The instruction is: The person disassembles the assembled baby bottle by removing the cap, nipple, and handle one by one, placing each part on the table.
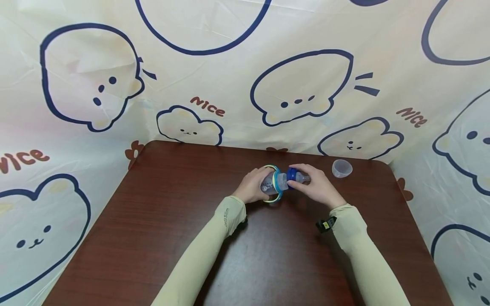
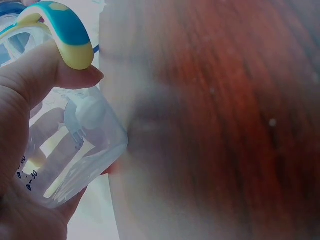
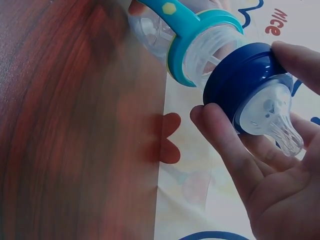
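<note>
On my feed, the left hand (image 1: 250, 185) has its fingers wrapped round a clear bottle (image 1: 268, 187), held on a slant with its neck (image 3: 214, 49) towards the right fingers. A blue-and-yellow handle (image 2: 75, 31) fits round the bottle, by the left thumb. My right hand (image 1: 318, 186) pinches a blue collar (image 3: 237, 77) between thumb and fingers; a clear teat (image 3: 265, 109) pokes out of it towards the palm. The collar is at the bottle's neck; I can't tell whether they touch. Beyond the right fingers, to their right, a small clear cup (image 1: 342, 168) sits on the brown surface (image 1: 275, 259).
</note>
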Demonstrator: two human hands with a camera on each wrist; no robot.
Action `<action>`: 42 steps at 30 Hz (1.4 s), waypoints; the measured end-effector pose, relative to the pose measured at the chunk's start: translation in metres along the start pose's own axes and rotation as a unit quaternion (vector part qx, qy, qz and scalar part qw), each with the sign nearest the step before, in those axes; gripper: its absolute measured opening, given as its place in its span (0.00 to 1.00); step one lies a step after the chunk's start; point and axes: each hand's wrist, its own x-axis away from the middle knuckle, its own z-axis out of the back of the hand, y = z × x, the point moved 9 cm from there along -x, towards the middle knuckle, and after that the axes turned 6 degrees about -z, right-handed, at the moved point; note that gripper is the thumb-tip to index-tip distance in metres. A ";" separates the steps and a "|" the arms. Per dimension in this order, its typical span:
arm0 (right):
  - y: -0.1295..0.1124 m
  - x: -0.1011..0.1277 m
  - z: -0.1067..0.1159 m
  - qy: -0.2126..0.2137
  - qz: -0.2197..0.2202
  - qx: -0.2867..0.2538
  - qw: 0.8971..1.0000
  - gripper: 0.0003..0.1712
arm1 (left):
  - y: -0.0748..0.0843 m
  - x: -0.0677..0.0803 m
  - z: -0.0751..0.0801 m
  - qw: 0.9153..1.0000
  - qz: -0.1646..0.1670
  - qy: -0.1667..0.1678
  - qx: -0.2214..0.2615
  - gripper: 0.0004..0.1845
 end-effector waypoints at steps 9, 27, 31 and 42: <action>-0.003 0.002 0.006 0.012 0.001 -0.001 1.000 0.35 | -0.001 -0.001 0.001 1.000 0.006 -0.001 0.000 0.49; -0.014 0.009 0.026 0.043 0.010 0.004 0.999 0.37 | 0.000 -0.001 0.000 1.000 -0.001 -0.001 -0.006 0.49; -0.019 0.011 0.031 0.047 0.017 0.002 0.999 0.37 | 0.001 0.000 0.000 1.000 -0.003 0.000 -0.005 0.49; -0.028 0.015 0.044 0.062 0.032 -0.018 0.997 0.35 | 0.000 0.001 0.000 1.000 -0.004 0.001 -0.007 0.49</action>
